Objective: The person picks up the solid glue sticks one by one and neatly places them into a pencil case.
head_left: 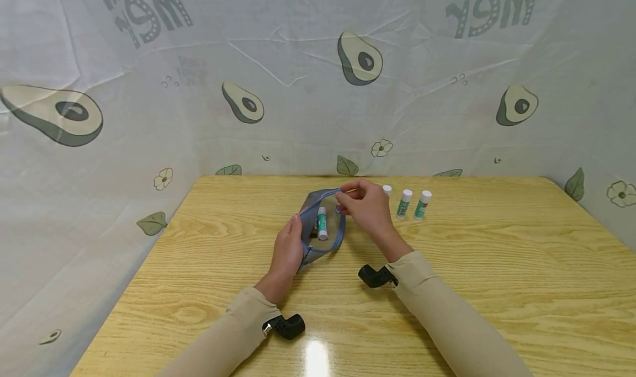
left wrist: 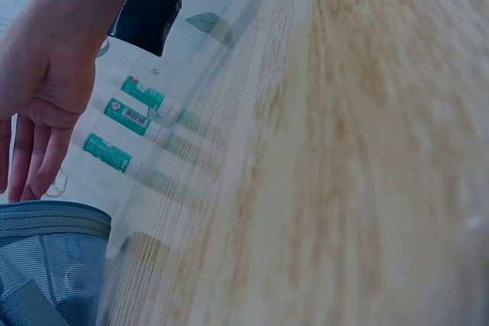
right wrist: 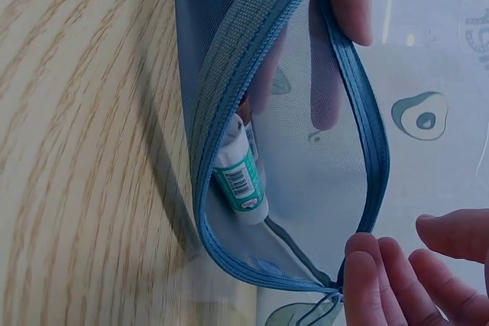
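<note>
My left hand (head_left: 289, 247) grips the near left side of a blue mesh zip pouch (head_left: 343, 236), thumb outside and fingers behind the mesh. The pouch mouth gapes wide. Inside lies a white and green glue stick (right wrist: 241, 181), with another thing partly hidden behind it. My right hand (head_left: 369, 207) is at the far right of the rim. In the right wrist view its fingertips (right wrist: 361, 253) touch the zip edge, and the thumb stands apart from them with nothing between.
Three glue sticks (head_left: 404, 205) stand upright in a row on the wooden table (head_left: 472, 288), just right of my right hand. A printed avocado sheet (head_left: 298, 134) hangs behind the table and at its sides. Black wrist mounts (head_left: 375, 276) stick out from both sleeves.
</note>
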`<act>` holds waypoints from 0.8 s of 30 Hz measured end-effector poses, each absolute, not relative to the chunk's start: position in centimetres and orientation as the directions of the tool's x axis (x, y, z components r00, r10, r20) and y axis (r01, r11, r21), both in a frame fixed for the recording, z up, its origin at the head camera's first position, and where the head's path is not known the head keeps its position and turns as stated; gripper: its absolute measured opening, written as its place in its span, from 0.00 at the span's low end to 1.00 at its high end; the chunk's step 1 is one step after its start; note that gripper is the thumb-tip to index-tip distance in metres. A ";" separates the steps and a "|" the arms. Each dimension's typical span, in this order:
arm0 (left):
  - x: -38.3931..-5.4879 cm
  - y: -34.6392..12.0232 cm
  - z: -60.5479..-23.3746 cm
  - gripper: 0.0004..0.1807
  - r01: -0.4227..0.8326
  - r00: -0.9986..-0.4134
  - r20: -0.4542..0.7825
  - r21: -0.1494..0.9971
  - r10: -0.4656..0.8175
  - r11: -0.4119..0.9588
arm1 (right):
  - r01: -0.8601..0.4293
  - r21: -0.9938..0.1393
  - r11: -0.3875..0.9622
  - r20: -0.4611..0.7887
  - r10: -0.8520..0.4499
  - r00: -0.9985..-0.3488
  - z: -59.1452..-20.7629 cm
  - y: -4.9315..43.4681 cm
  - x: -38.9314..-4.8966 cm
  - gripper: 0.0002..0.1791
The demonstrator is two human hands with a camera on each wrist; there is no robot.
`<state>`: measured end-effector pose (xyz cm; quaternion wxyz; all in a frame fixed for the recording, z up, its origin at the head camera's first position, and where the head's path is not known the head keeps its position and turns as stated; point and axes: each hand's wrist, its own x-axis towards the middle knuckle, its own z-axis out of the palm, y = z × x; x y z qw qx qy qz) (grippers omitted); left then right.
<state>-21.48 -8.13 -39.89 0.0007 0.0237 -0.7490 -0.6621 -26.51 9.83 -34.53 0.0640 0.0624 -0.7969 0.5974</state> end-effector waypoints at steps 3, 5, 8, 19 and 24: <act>-21.5 -8.2 -40.0 0.28 -0.015 -0.999 -0.011 0.993 -0.036 0.119 | -0.197 -0.929 0.313 0.197 -0.031 -0.980 -34.6 9.8 -26.5 0.14; -21.5 -8.2 -40.0 0.28 -0.007 -0.999 -0.002 0.993 -0.034 0.122 | -0.206 -0.921 0.331 0.206 -0.036 -0.978 -34.6 9.8 -26.4 0.15; -21.4 -8.2 -40.0 0.28 -0.002 -0.999 0.002 0.992 -0.032 0.125 | -0.222 -0.901 0.374 0.224 -0.036 -0.974 -34.5 9.9 -26.3 0.16; -21.5 -8.2 -40.2 0.27 -0.005 -1.000 -0.002 0.994 -0.030 0.111 | -0.286 -0.845 0.452 0.314 -0.015 -0.949 -33.0 10.8 -26.1 0.21; -21.6 -8.1 -40.3 0.28 0.007 -1.000 0.009 0.995 -0.022 0.097 | -0.321 -0.828 0.459 0.364 0.007 -0.931 -32.5 11.8 -26.0 0.23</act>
